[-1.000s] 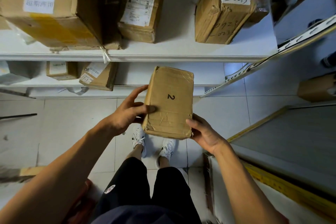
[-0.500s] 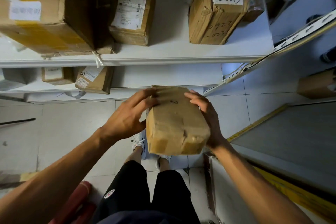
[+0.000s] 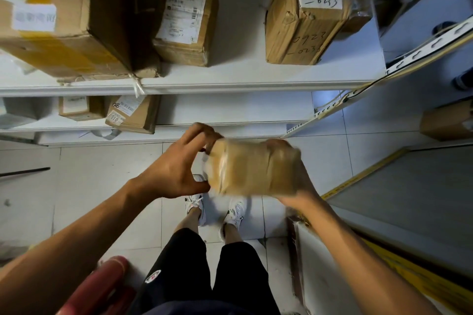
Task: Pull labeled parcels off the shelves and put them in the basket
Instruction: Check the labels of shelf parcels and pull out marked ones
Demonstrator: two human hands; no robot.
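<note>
White metal shelves (image 3: pixel 230 84) across the upper half, in two tiers above pale floor tiles (image 3: pixel 107 174). On the top tier: a big cardboard box (image 3: pixel 76 20) at the left with a yellow band and a white sticker, tilted and overhanging the shelf lip; a tall box (image 3: pixel 304 15) at the right, hand-marked "0923 -0233" on its white label; a smaller box (image 3: pixel 186 23) between them with a printed barcode label facing up. On the lower tier, at the left: a slanted labelled box (image 3: pixel 133 114) marked "0180", and beside it a smaller one (image 3: pixel 76 107), half in shadow. Held out in front of the shelves at waist height, above white sneakers (image 3: pixel 217 210) and black shorts (image 3: pixel 204 271): a taped brown parcel (image 3: pixel 253 169), blurred, lying crosswise between both hands, clear of any shelf. Left hand (image 3: pixel 176 169) at its left end, fingertips over the top edge, thumb beneath, grip loose and not quite clear through the blur. Right hand (image 3: pixel 297 181) wrapped around the right end, gripping it from behind and below. Something red and rounded (image 3: pixel 102 286) at the lower left, mostly cut off, not identifiable.
</note>
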